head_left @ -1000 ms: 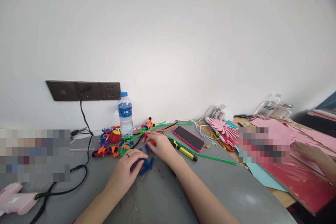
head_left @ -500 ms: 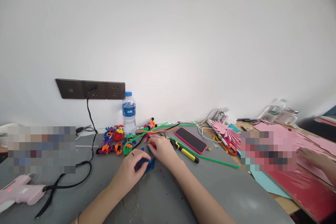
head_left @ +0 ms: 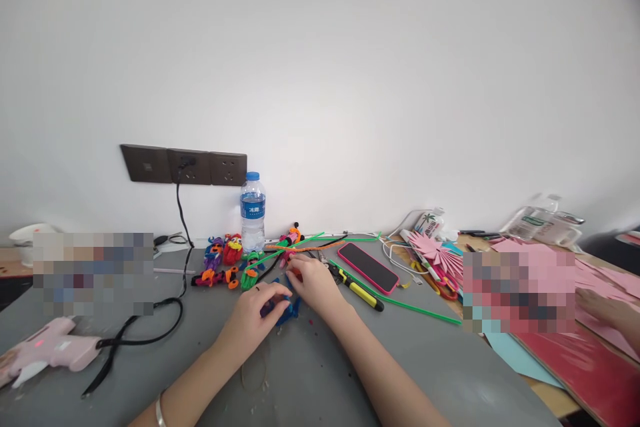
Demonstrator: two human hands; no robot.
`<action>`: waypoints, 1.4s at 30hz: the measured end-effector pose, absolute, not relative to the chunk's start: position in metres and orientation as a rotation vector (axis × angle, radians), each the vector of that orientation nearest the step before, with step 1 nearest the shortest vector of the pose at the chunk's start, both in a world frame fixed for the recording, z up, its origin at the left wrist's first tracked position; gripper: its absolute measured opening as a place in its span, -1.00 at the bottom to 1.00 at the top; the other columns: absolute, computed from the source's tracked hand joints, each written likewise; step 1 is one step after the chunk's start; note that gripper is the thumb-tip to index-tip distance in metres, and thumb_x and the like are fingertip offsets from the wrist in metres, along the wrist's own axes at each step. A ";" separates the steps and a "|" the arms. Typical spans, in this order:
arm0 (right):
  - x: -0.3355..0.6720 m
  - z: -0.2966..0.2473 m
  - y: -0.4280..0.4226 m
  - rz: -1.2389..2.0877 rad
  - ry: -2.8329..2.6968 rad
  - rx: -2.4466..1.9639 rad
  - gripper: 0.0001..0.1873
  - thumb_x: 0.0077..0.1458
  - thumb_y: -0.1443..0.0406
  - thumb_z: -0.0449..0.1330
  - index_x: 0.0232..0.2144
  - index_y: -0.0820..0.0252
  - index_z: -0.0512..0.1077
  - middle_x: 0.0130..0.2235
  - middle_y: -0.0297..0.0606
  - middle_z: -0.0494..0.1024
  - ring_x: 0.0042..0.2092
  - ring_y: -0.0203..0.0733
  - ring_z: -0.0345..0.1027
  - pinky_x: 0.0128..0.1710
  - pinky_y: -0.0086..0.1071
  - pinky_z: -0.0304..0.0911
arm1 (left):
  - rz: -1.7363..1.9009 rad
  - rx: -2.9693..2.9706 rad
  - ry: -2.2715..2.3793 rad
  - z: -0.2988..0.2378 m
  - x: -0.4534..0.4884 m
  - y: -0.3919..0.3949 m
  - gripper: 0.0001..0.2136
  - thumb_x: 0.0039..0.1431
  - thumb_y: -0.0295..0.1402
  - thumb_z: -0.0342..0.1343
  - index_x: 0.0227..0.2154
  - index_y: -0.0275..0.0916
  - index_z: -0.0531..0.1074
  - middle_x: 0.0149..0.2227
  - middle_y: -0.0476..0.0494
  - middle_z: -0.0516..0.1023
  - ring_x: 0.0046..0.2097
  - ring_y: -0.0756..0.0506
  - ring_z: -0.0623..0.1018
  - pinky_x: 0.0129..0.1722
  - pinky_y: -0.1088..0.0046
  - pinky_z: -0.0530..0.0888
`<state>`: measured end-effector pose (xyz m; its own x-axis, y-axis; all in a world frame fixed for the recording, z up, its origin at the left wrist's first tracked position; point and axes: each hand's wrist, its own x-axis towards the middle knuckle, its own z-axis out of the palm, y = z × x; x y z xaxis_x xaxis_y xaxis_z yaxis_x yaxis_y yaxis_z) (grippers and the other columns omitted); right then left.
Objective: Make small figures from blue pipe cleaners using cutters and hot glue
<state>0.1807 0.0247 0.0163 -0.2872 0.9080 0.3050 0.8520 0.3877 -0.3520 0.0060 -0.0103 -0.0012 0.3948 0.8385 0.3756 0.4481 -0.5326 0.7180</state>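
In my left hand (head_left: 253, 312) I hold a small, fuzzy-looking blue piece (head_left: 289, 313), partly hidden, its bent, stubby ends showing; it is nearer me than the water bottle (head_left: 253, 213), slightly right of it.

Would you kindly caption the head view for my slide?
Left hand and right hand at blue fuzzy pieces, bottle behind.

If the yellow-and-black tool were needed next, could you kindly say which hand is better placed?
Probably the right hand: the yellow-and-black tool lies beside it, on its right. The left hand, at the blue piece, is farther away, across the right.
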 end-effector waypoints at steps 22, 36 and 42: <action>0.163 0.036 -0.004 0.679 -2.436 -0.814 -0.92 0.11 0.24 0.30 -0.38 0.13 0.52 -0.40 -0.36 0.54 -0.32 -0.25 0.40 -0.20 -0.39 0.22 | 1.568 1.284 1.236 -0.002 -0.009 0.014 -0.65 0.16 0.01 0.06 -0.44 -0.20 0.34 -0.54 0.05 0.29 -0.47 -0.01 0.35 -0.48 0.53 0.34; 0.149 0.035 -0.020 0.960 -2.568 -0.712 -0.94 0.12 0.35 0.26 -0.40 0.18 0.45 -0.30 -0.35 0.48 -0.22 -0.27 0.38 -0.08 -0.39 0.19 | 1.521 1.404 1.199 0.006 -0.005 0.006 -0.72 0.20 -0.06 0.04 -0.40 -0.18 0.37 -0.49 0.03 0.39 -0.40 -0.05 0.44 -0.38 0.49 0.41; 0.183 0.049 0.005 1.111 -1.953 -0.914 -0.87 0.16 0.26 0.16 -0.41 0.18 0.37 -0.43 -0.36 0.43 -0.42 -0.29 0.30 -0.39 -0.45 0.22 | 1.586 1.279 1.208 0.005 -0.011 0.013 -0.67 0.14 0.00 0.09 -0.38 -0.20 0.39 -0.52 0.03 0.36 -0.45 -0.03 0.39 -0.45 0.51 0.36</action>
<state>0.1828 0.0053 0.0486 -0.5056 0.8328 0.2256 0.2316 0.3829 -0.8943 -0.0109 0.0130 0.0046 -0.2154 0.9401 0.2641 0.0045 -0.2695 0.9630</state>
